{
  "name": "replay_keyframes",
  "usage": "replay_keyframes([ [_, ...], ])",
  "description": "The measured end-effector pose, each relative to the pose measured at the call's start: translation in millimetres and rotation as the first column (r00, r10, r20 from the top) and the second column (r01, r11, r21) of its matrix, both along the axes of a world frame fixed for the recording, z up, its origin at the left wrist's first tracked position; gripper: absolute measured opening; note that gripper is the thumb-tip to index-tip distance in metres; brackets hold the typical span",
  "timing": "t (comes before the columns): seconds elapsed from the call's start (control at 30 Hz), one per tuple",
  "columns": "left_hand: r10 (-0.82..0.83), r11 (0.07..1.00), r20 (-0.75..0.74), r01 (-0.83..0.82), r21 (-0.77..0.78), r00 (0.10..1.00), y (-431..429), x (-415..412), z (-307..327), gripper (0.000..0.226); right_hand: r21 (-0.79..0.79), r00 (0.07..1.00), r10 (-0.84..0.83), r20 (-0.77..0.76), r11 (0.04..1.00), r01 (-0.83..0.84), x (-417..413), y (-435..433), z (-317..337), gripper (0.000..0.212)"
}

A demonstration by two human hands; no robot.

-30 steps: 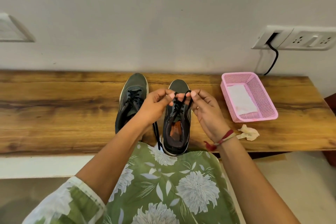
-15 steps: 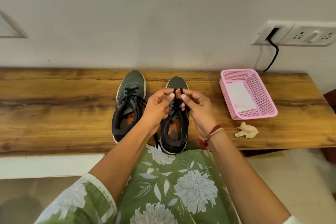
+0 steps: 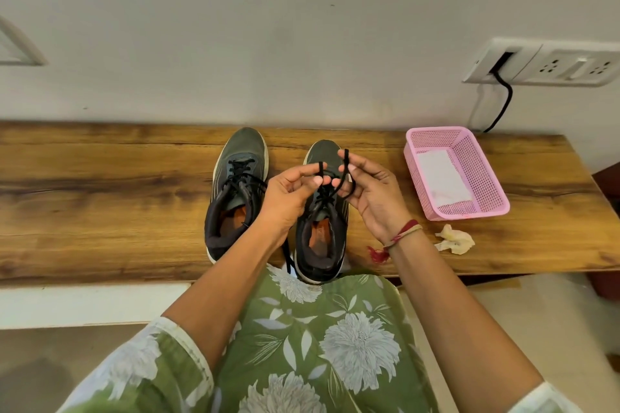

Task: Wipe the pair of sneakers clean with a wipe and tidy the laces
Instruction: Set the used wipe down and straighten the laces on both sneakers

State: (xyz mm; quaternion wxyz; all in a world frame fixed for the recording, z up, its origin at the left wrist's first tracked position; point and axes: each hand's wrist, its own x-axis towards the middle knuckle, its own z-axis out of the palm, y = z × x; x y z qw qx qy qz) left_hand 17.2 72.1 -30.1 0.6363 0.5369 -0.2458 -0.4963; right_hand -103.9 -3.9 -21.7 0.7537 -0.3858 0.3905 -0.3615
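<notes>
Left hand and right hand are each pinching a lace end above the right sneaker. They are seemingly readying a knot.

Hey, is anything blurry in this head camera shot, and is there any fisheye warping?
Head view: the left hand and right hand are sharp, and the laces they pinch are crisp. Same view: the bench edges stay nearly straight, while the wall socket near the corner leans, skewed by the wide lens. The light is soft and even, with no glare.
</notes>
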Motion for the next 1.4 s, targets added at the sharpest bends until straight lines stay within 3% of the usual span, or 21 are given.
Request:
replay_keyframes([
  [0.13,-0.025,1.000,-0.016,0.025,-0.010,1.000,1,2,3,0.032,-0.012,0.999,0.052,-0.009,0.999,-0.052,4,4,-1,0.027],
  [0.3,-0.045,0.999,-0.030,0.044,-0.022,0.999,0,4,5,0.027,-0.011,0.992,0.010,-0.129,1.000,-0.012,8,9,-7,0.021],
  [0.4,-0.083,0.996,-0.037,0.083,-0.015,0.996,-3,3,5,0.014,0.095,0.989,-0.032,-0.144,0.994,0.046,10,10,-8,0.020],
  [0.5,-0.120,0.993,-0.075,0.120,-0.010,0.990,-6,4,4,0.018,0.186,0.989,-0.066,-0.132,0.978,0.090,11,9,-7,0.014],
  [0.63,-0.212,0.977,-0.009,0.212,0.025,0.977,-10,8,-7,0.027,0.129,0.992,0.018,-0.126,0.992,-0.001,7,5,-5,0.013],
  [0.83,-0.143,0.989,0.108,0.136,0.063,0.984,-14,9,-14,0.039,0.003,0.966,0.229,-0.123,0.973,-0.231,-7,1,-2,0.024],
  [0.97,-0.159,0.987,0.211,0.151,0.051,0.964,-18,4,-15,0.034,-0.004,0.982,0.164,-0.097,0.986,-0.165,-7,3,-6,0.018],
  [1.07,-0.211,0.977,0.244,0.214,0.015,0.947,-19,9,-20,0.017,0.027,0.991,0.114,-0.071,0.993,-0.113,-7,2,-8,0.014],
  [1.2,-0.339,0.938,0.283,0.347,0.022,0.897,-17,22,-27,0.012,0.011,0.982,0.182,-0.049,0.983,-0.182,-8,-1,-5,0.014],
  [1.3,-0.372,0.925,0.276,0.378,0.032,0.886,-19,26,-29,0.007,-0.123,0.925,0.337,-0.177,0.925,-0.361,-11,-7,-4,0.010],
  [1.4,-0.383,0.922,0.281,0.381,0.064,0.880,-24,28,-33,0.010,-0.380,0.789,0.308,-0.532,0.746,-0.547,-18,-17,-1,0.013],
])
